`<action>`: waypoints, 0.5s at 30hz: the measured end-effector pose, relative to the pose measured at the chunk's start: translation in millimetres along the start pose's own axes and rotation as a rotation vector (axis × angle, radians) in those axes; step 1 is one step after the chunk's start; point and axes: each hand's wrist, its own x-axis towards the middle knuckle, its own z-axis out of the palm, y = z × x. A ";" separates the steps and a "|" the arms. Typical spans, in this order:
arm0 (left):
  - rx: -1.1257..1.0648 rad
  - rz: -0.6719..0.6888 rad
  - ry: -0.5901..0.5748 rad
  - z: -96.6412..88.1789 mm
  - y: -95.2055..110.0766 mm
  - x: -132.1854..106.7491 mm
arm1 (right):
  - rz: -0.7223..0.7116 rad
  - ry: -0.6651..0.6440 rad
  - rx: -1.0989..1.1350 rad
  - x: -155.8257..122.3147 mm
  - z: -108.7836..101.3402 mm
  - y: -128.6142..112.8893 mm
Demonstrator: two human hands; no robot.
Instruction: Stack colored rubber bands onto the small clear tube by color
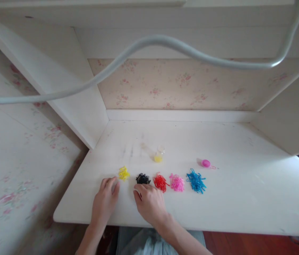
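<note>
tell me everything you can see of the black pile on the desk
The black pile is a small, loose heap of thin, tangled pieces, some looking like little loops, with a slightly shiny, rubbery look. It lies flat on the white desk, between the yellow pile and the red pile. The right hand is at its near edge and may hide part of it; whether the fingers touch it cannot be told.

We see black bands (142,178) rubbery-looking, faintly shiny; pink capsule (206,163) glossy plastic; desktop (245,202) smooth, painted-looking, soft sheen; wallpaper (154,85) matt; lap garment (149,242) matt cloth.
</note>
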 end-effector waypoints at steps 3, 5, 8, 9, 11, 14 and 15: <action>0.087 0.013 -0.025 2.1 5.2 -0.3 | -0.070 -0.034 -0.081 18.9 8.8 -12.8; 0.137 0.001 -0.021 3.2 8.4 0.5 | -0.100 -0.064 -0.127 30.0 15.9 -19.4; 0.156 -0.036 -0.004 5.0 8.0 1.5 | -0.110 -0.121 -0.201 43.7 24.4 -27.1; 0.150 -0.053 0.008 5.7 6.9 1.8 | -0.110 -0.142 -0.225 47.4 26.2 -29.0; 0.147 -0.078 0.027 7.1 4.6 2.4 | -0.113 -0.180 -0.263 53.1 28.0 -32.1; 0.187 -0.077 0.025 9.1 3.2 3.4 | -0.123 -0.211 -0.285 57.6 27.8 -34.6; 0.202 -0.073 0.023 9.7 3.2 3.6 | -0.125 -0.213 -0.286 58.1 27.2 -34.8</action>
